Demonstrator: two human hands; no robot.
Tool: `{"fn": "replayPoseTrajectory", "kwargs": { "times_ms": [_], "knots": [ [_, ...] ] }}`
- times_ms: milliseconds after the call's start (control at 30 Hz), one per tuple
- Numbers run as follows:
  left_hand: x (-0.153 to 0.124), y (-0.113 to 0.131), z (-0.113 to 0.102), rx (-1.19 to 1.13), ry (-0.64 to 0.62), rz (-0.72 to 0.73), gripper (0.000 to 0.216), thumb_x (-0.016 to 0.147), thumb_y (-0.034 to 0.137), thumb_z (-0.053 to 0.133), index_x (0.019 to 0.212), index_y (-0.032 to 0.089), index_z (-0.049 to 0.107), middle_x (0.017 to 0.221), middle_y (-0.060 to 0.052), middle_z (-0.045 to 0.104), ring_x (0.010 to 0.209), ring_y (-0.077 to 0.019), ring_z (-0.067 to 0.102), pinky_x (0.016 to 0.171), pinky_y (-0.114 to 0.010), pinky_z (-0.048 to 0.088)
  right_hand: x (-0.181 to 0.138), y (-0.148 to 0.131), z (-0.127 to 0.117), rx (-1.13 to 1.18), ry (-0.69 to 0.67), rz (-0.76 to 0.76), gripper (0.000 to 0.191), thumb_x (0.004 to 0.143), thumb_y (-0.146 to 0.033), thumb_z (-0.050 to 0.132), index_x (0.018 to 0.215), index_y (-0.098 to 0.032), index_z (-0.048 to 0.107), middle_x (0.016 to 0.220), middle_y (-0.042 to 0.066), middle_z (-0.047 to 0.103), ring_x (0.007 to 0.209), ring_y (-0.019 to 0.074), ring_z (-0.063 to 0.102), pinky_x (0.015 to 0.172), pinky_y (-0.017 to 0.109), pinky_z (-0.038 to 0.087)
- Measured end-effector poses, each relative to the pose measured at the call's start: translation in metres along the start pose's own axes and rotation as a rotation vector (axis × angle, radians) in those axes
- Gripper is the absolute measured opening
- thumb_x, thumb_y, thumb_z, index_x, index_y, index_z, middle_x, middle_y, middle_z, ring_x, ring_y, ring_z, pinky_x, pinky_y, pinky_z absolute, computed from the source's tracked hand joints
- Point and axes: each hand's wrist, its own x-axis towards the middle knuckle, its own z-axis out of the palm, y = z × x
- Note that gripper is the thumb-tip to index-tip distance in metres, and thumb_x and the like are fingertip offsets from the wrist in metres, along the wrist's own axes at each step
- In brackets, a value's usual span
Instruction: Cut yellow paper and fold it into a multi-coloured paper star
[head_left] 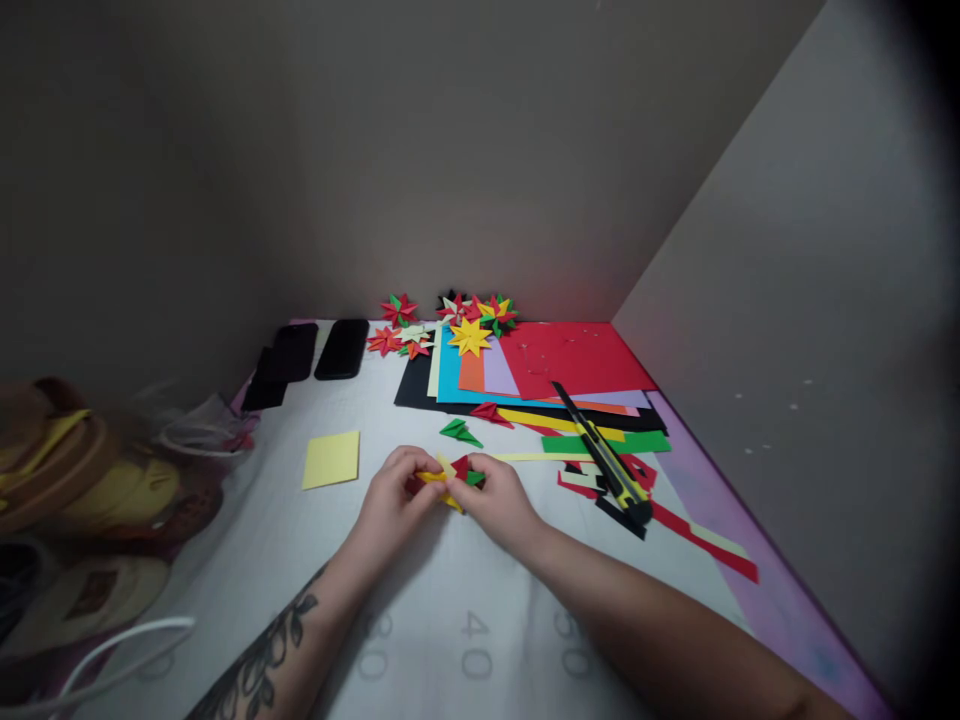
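Both my hands meet over the middle of the white mat, closed on a folded paper star (448, 470) with yellow, red, green and cream points. My left hand (401, 495) pinches its left side. On the right side, the thumb and fingers of my right hand (501, 497) grip it. Fingers cover much of the star. Just beyond them lie a green folded paper piece (460, 432) and a red folded paper piece (491, 412). A yellow pad of square paper (331, 460) rests left of my left hand.
A yellow-black utility knife (611, 462) lies on paper strips and scraps at right. Behind are stacked coloured sheets (577, 355) and several finished stars (470, 337). Two dark phone-like objects, including a black phone (342, 349), lie back left. Bags and a white cable (127, 640) crowd the left edge.
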Motion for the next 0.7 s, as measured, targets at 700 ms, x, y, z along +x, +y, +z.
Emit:
{"fn": "replayPoseTrajectory", "kwargs": {
  "times_ms": [700],
  "knots": [
    [-0.0012, -0.007, 0.0044, -0.168, 0.059, -0.202, 0.019, 0.079, 0.032, 0.059, 0.068, 0.017, 0.054, 0.08, -0.002, 0.062, 0.07, -0.0138, 0.056, 0.061, -0.024, 0.042, 0.0001, -0.0033, -0.0021, 0.151, -0.023, 0.14, 0.017, 0.07, -0.024, 0.059, 0.057, -0.018, 0.049, 0.051, -0.006, 0.045, 0.049, 0.0092, 0.041, 0.046, 0.019, 0.034]
  ]
}}
